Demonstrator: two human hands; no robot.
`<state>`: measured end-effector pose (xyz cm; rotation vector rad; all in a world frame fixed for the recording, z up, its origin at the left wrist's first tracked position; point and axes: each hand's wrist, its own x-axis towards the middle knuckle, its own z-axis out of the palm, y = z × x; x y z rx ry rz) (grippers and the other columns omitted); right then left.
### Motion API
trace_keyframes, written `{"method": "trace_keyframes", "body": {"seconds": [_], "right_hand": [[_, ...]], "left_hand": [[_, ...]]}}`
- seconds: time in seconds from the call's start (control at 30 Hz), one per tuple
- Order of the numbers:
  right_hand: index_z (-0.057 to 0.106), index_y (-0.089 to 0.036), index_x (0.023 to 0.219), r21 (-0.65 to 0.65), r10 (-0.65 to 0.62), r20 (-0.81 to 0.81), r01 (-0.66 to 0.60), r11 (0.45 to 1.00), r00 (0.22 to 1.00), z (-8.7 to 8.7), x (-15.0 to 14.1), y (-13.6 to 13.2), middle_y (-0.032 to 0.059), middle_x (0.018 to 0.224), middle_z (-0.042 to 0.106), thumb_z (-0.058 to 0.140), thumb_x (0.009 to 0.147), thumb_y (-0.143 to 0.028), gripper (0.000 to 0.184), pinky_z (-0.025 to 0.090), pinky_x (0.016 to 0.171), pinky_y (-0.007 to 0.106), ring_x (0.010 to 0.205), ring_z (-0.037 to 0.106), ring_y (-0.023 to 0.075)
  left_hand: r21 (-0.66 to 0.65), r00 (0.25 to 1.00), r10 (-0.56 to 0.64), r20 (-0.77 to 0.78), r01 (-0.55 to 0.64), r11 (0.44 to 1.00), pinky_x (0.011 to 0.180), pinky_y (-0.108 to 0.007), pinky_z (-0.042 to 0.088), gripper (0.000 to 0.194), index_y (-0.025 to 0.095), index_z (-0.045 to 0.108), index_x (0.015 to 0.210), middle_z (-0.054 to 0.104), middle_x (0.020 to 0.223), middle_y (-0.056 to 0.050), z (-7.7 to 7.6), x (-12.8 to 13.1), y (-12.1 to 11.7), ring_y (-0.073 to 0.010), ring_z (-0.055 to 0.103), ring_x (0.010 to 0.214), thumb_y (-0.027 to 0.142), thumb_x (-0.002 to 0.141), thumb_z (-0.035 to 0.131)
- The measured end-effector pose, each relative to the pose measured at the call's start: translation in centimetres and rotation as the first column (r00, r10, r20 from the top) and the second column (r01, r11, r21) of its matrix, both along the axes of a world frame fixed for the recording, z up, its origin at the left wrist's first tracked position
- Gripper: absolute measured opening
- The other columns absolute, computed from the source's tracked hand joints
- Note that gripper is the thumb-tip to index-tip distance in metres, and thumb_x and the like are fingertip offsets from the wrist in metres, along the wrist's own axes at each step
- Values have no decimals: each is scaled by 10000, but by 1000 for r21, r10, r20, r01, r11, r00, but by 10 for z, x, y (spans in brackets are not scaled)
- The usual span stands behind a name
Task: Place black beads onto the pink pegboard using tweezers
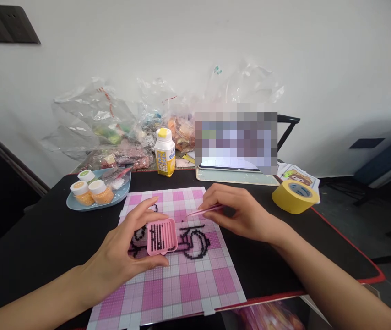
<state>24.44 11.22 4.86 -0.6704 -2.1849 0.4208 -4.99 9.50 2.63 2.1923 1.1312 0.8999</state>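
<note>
Between the thumb and fingers of my left hand (118, 250) is a small pink ridged bead tray (172, 238), with black beads lined up in several of its grooves. My right hand (240, 208) pinches pink tweezers (200, 211), their tip pointing left and down, just above the pegboard. Under both lies the pegboard (190, 286), checked in pink and white. Black beads (206, 245) form curved and straight outlines on it. The tray and my left hand cover part of this pattern.
A blue plate (90, 207) with bead jars (101, 191) stands at left. Behind are a yellow-and-white bottle (165, 153), bulging plastic bags (92, 119) and a lit tablet (230, 156). A yellow tape roll (290, 199) sits at right, near the black mat's red edge (350, 261).
</note>
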Motion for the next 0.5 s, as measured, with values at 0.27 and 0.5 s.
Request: {"method": "trace_keyframes", "body": {"seconds": [0.27,0.5], "right_hand": [[672,-160,788,42,-230,44,228,973,972,7,20,5,27,742,656,728,922,-296,200,408,535,219,611,543,104],[649,-167,742,-79,-246,229,270,960,942,5,27,9,18,719,670,749,885,-320,232,400,549,219,605,561,113]], "left_hand": [[24,1000,9,-19,-9,1000,912,-414,600,863,522,312,1499,790,1214,32,1,0,0,-297,708,1194,688,773,748],[-2,1000,16,-6,-16,1000,910,-375,596,851,581,293,1483,776,1230,81,2,0,-1,-260,713,1181,695,770,744]]}}
